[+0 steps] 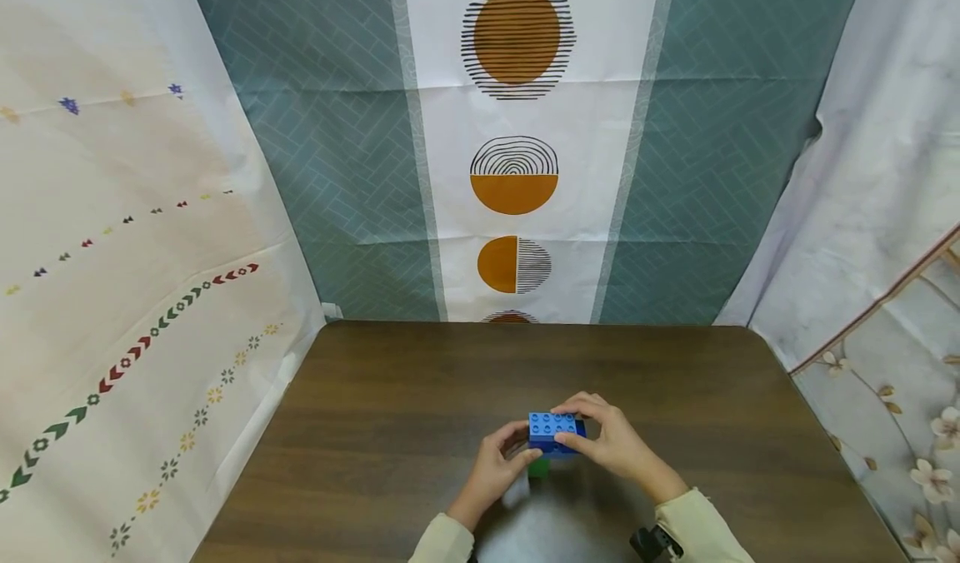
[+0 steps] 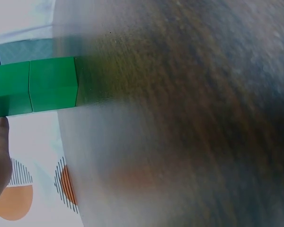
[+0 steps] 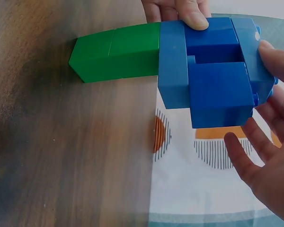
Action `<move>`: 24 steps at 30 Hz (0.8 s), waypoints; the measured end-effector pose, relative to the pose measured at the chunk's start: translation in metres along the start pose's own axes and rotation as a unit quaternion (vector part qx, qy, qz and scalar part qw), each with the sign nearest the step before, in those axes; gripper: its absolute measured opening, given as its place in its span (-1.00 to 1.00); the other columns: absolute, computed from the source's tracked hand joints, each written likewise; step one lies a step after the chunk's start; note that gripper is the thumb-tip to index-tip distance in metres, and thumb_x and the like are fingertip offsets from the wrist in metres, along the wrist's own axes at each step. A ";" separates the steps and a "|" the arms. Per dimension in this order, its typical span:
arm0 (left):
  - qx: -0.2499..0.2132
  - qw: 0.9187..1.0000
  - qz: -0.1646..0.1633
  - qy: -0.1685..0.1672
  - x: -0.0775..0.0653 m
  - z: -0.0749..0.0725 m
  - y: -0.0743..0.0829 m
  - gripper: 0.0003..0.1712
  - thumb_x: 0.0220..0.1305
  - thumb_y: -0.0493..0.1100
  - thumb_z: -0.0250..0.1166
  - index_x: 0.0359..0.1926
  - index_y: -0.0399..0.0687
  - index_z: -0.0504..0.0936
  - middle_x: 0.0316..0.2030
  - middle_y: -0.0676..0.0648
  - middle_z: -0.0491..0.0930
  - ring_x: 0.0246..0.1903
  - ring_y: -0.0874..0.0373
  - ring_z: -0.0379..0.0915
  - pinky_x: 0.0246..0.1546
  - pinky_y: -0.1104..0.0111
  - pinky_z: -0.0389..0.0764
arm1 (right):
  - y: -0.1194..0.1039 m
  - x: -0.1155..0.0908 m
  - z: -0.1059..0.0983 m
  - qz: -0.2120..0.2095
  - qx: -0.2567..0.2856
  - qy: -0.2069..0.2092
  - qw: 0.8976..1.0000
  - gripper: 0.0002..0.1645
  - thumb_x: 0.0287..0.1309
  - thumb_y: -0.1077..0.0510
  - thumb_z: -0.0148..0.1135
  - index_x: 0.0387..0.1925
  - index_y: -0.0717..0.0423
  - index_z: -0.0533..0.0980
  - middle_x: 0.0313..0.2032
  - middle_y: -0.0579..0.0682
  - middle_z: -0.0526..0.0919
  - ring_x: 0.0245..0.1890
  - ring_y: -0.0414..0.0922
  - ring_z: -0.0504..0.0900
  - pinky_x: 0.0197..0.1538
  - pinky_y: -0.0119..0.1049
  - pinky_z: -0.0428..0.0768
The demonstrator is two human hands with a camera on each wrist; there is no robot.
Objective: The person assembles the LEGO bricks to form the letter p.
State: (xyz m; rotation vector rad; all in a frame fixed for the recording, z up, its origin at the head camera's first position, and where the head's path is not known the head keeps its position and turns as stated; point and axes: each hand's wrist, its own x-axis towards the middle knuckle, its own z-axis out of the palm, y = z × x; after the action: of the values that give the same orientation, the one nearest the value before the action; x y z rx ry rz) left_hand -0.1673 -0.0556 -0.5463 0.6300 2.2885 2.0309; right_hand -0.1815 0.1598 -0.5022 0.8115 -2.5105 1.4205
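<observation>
A toy brick tower stands on the table: two green bricks (image 3: 135,52) form its narrow column, with several blue bricks (image 3: 220,94) above. Its topmost blue brick (image 1: 543,424) shows studs on its upper face. My left hand (image 1: 491,467) grips the blue part from the left, its thumb on a darker blue brick in the right wrist view. From the right, my right hand (image 1: 611,442) holds the top blue brick between thumb and fingers; its other fingers spread beside the tower. In the left wrist view the green bricks (image 2: 52,85) show, and the blue ones are mostly cut off.
The brown wooden table (image 1: 390,396) spreads around the tower, its back edge close to a patterned hanging cloth (image 1: 517,271). Light cloths hang at the left (image 1: 150,255) and right (image 1: 862,213) sides.
</observation>
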 end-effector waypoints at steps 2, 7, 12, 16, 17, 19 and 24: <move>0.001 1.000 -0.005 0.003 0.001 0.002 -0.009 -0.62 0.24 -0.31 0.31 0.07 -0.35 0.53 -0.01 -0.31 0.59 0.03 -0.12 0.54 0.07 0.15 0.55 | 0.000 -0.001 0.000 0.001 0.006 0.002 1.000 -0.67 0.07 0.12 0.42 -0.07 -0.06 0.62 -0.23 -0.21 0.60 -0.23 -0.22 0.49 -0.13 -0.30 0.59; 0.000 1.000 -0.025 0.005 0.002 0.006 -0.026 -0.60 0.24 -0.29 0.31 0.10 -0.28 0.54 0.02 -0.24 0.59 0.05 -0.05 0.53 0.09 0.19 0.54 | 0.000 -0.005 0.000 0.009 0.011 0.010 1.000 -0.67 0.07 0.11 0.42 -0.08 -0.04 0.63 -0.29 -0.23 0.56 -0.28 -0.24 0.48 -0.16 -0.33 0.58; 0.006 1.000 -0.026 0.007 0.000 0.006 -0.019 -0.60 0.25 -0.30 0.31 0.10 -0.28 0.53 0.03 -0.24 0.59 0.06 -0.09 0.52 0.10 0.17 0.53 | 0.002 -0.007 0.003 0.018 0.006 0.010 1.000 -0.65 0.07 0.13 0.41 -0.06 -0.01 0.62 -0.26 -0.22 0.57 -0.24 -0.24 0.50 -0.13 -0.31 0.60; 0.007 1.000 -0.024 0.007 0.000 0.003 0.000 -0.61 0.25 -0.31 0.30 0.09 -0.31 0.53 0.02 -0.27 0.58 0.06 -0.14 0.51 0.10 0.11 0.52 | 0.002 -0.006 0.004 0.018 0.019 0.012 1.000 -0.62 0.09 0.18 0.39 -0.01 0.03 0.60 -0.16 -0.13 0.60 -0.19 -0.17 0.54 -0.10 -0.24 0.62; 0.006 1.000 -0.018 0.005 -0.001 0.002 0.005 -0.61 0.25 -0.31 0.30 0.09 -0.33 0.52 0.02 -0.29 0.58 0.06 -0.16 0.51 0.10 0.09 0.51 | 0.002 -0.006 0.004 0.016 0.024 0.011 1.000 -0.61 0.10 0.20 0.38 0.00 0.03 0.59 -0.13 -0.09 0.60 -0.16 -0.15 0.55 -0.09 -0.21 0.62; 0.006 1.000 -0.009 0.002 -0.001 0.002 0.009 -0.62 0.25 -0.32 0.30 0.08 -0.35 0.52 0.01 -0.32 0.57 0.05 -0.19 0.50 0.10 0.04 0.50 | 0.003 -0.008 0.003 0.016 0.032 0.008 0.999 -0.59 0.13 0.21 0.36 0.05 0.03 0.56 -0.07 -0.03 0.60 -0.12 -0.15 0.56 -0.06 -0.17 0.62; 0.014 1.000 0.008 0.000 -0.002 0.001 0.011 -0.62 0.25 -0.33 0.30 0.07 -0.40 0.51 0.00 -0.36 0.56 0.05 -0.26 0.48 0.10 -0.02 0.47 | 0.010 -0.018 -0.005 0.030 0.057 -0.002 0.998 -0.53 0.20 0.17 0.30 0.16 -0.03 0.48 0.06 -0.03 0.56 0.04 -0.14 0.55 0.06 -0.20 0.59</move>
State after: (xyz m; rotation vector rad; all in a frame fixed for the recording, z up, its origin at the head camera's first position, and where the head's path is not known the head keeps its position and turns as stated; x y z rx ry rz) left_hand -0.1625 -0.0546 -0.5361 0.6530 2.3232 2.0090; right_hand -0.1719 0.1750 -0.5138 0.7631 -2.4953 1.5966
